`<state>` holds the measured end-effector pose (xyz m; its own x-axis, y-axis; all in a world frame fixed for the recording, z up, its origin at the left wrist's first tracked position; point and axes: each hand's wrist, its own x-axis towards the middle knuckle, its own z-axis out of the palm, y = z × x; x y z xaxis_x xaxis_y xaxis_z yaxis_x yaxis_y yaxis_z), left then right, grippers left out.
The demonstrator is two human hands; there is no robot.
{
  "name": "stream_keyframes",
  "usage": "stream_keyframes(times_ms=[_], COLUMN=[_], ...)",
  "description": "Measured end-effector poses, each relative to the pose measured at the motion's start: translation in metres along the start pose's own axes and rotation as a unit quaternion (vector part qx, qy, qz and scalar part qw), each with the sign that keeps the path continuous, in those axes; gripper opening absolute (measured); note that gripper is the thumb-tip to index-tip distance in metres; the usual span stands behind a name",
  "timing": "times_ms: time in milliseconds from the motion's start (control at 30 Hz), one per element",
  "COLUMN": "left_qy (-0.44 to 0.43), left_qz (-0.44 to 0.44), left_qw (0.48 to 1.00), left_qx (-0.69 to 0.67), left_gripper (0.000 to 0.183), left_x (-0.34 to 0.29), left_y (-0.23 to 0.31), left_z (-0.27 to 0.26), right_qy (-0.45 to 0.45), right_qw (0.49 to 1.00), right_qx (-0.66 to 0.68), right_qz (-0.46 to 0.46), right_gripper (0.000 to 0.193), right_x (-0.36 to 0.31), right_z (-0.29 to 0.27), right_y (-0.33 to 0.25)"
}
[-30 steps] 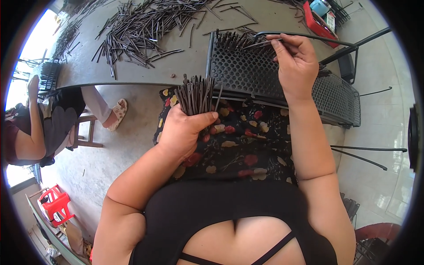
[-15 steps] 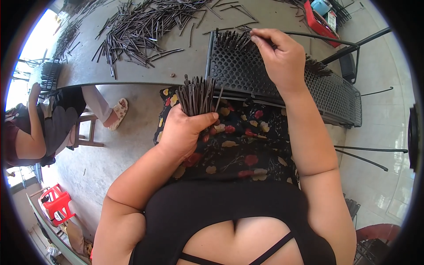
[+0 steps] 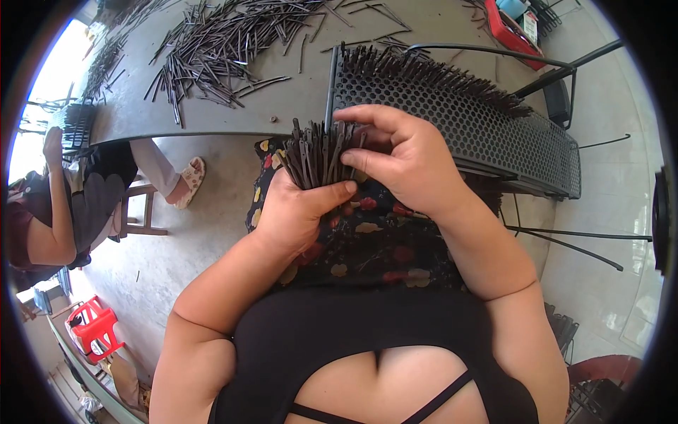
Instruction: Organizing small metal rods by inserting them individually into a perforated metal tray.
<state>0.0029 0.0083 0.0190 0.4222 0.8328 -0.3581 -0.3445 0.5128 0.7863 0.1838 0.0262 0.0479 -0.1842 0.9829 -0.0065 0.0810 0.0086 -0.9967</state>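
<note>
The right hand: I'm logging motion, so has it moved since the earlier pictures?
Yes. Judged against the perforated rack, the right hand has moved left and toward the person, from its far edge to the dark stick bundle in the left hand.

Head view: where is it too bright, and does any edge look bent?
In the head view, the far left edge is washed out and the floor tiles at right show pale reflections; also in the head view, the front edge of the table bows.
</note>
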Motion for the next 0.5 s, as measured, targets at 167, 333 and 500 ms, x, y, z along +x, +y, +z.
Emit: stream_keyframes(times_ms=[167,333,500], left_qy=[0.012,0.012,0.006], left_qz=[-0.017,-0.039,-0.069], left_qw=[1.0,0.998,0.997], left_qx=[0.002,0.042,0.025], left_gripper=[0.022,0.02,0.017], left_x=[-0.003,-0.002,0.001], left_y=[0.003,0.001,-0.003], left_z=[0.005,-0.003,-0.002], right_qy=[0.044,0.096,0.281], right_qw=[0.992,0.988,0.926], right_qx=[0.083,0.121,-0.032], right_qz=[0.081,0.012,-0.251], right_gripper=[0.017,0.017,0.017], right_x=[-0.001,0.006,0.029], right_z=[-0.008,-0.033,-0.095], right_y=[-0.009,-0.01,0.013])
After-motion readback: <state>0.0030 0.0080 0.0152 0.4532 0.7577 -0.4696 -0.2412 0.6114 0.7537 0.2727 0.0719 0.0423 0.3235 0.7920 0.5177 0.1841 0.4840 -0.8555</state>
